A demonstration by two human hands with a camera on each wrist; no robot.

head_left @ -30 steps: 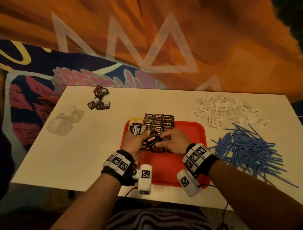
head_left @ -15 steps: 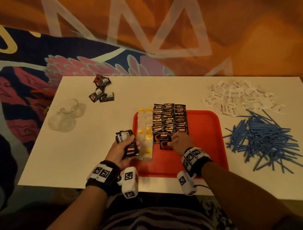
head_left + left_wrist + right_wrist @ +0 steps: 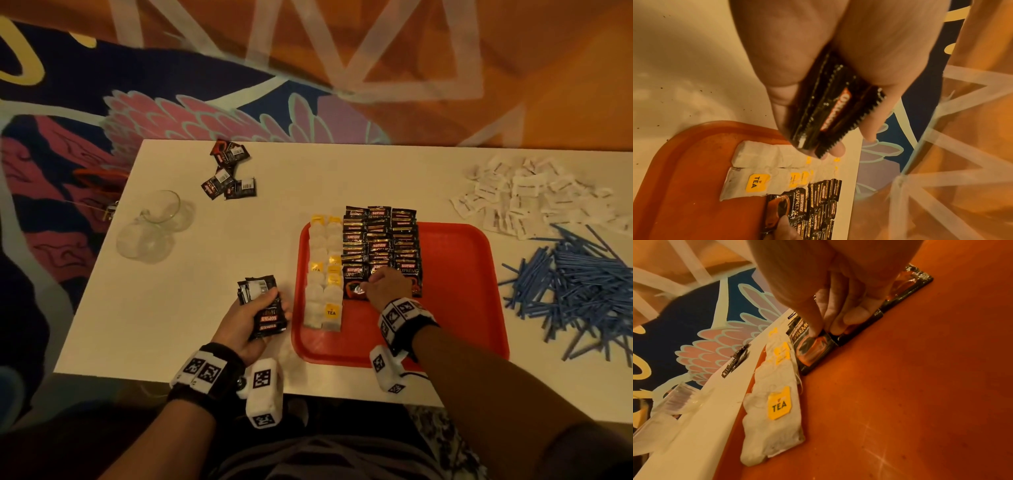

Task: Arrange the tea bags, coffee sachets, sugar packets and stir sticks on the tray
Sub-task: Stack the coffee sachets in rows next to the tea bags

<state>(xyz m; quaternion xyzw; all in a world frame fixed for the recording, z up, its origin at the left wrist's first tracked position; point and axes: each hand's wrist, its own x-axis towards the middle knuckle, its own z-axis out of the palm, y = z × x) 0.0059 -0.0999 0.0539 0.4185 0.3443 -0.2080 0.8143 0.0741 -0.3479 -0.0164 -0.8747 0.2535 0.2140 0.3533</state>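
A red tray (image 3: 452, 308) lies in front of me. Two columns of tea bags (image 3: 323, 274) with yellow tags fill its left side, and beside them are three columns of black coffee sachets (image 3: 380, 243). My left hand (image 3: 263, 305) hovers over the table left of the tray and grips a stack of coffee sachets (image 3: 838, 104). My right hand (image 3: 373, 284) is at the front row, where its thumb and curled fingertips (image 3: 816, 331) pinch a coffee sachet (image 3: 813, 345) lying flat on the tray (image 3: 900, 386).
White sugar packets (image 3: 534, 202) are heaped at the back right of the white table (image 3: 191, 281). Blue stir sticks (image 3: 582, 284) are piled right of the tray. Several loose sachets (image 3: 229, 174) lie at the back left, near clear glass cups (image 3: 150, 226).
My hands were together over the tray. The left hand has drawn left off the tray with its stack. The right hand has brought one sachet down to the front row.
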